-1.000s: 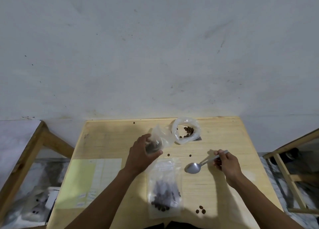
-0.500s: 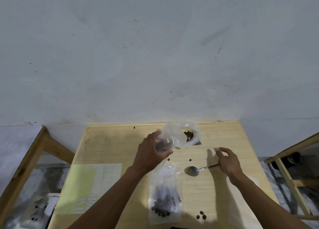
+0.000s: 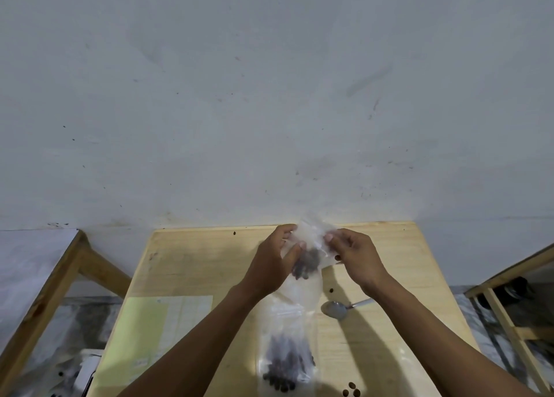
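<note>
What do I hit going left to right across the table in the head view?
paper sheet → left hand → small clear bag, pinched by both hands → right hand. The spoon and flat bag are left out because they overlap others.

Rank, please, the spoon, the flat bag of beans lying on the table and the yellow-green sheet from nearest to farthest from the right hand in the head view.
1. The spoon: just on the person's side of the right hand, which pinches the small bag.
2. The flat bag of beans: centre, near edge.
3. The yellow-green sheet: far left side.
</note>
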Motion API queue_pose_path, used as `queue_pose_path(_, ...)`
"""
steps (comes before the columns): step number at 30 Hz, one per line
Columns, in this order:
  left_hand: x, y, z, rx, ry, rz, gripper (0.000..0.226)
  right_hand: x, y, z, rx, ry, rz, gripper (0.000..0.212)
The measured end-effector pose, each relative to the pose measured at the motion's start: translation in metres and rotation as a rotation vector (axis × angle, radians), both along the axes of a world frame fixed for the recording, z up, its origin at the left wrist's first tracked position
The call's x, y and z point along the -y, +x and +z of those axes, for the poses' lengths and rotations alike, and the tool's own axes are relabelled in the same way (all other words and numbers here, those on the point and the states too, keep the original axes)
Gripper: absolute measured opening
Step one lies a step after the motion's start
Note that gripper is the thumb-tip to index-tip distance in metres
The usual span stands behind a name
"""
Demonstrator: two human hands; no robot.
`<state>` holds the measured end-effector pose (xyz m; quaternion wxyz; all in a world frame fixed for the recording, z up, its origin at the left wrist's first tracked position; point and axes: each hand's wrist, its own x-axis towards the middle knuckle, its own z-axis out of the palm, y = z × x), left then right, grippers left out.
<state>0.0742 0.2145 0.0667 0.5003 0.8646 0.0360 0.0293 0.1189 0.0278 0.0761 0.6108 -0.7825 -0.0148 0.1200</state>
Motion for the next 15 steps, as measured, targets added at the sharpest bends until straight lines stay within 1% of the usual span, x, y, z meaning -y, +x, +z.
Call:
queue_pose_path(2, -0.003, 0.004, 0.009, 0.004, -0.054, 0.013, 0.023, -0.002, 0.001, 0.007, 0.027, -0.021, 0.049, 0.014)
queue_pose_path(5, -0.01, 0.011, 0.02, -0.007, -0.148, 0.06, 0.007, -0.003, 0.003, 0.013, 0.09, -0.089, 0.115, 0.015)
queue_pose_path(7, -0.014, 0.012, 0.024, -0.042, -0.223, 0.061, 0.006, -0.002, 0.006, 0.022, 0.097, -0.07, 0.164, 0.015)
queue_pose_path(9, -0.017, 0.011, 0.027, -0.068, -0.311, 0.039, 0.007, 0.001, 0.01, 0.032, 0.081, -0.004, 0.215, 0.014)
queue_pose_path(11, -0.016, 0.009, 0.028, -0.074, -0.36, 0.033, 0.008, 0.002, 0.013, 0.037, 0.066, 0.042, 0.245, 0.013)
queue_pose_path(13, -0.015, 0.008, 0.028, -0.066, -0.339, 0.047, 0.008, 0.003, 0.015, 0.038, 0.059, 0.031, 0.269, 0.012)
queue_pose_path(15, -0.014, 0.009, 0.026, -0.032, -0.227, 0.057, 0.009, 0.002, 0.015, 0.038, 0.079, -0.052, 0.321, 0.01)
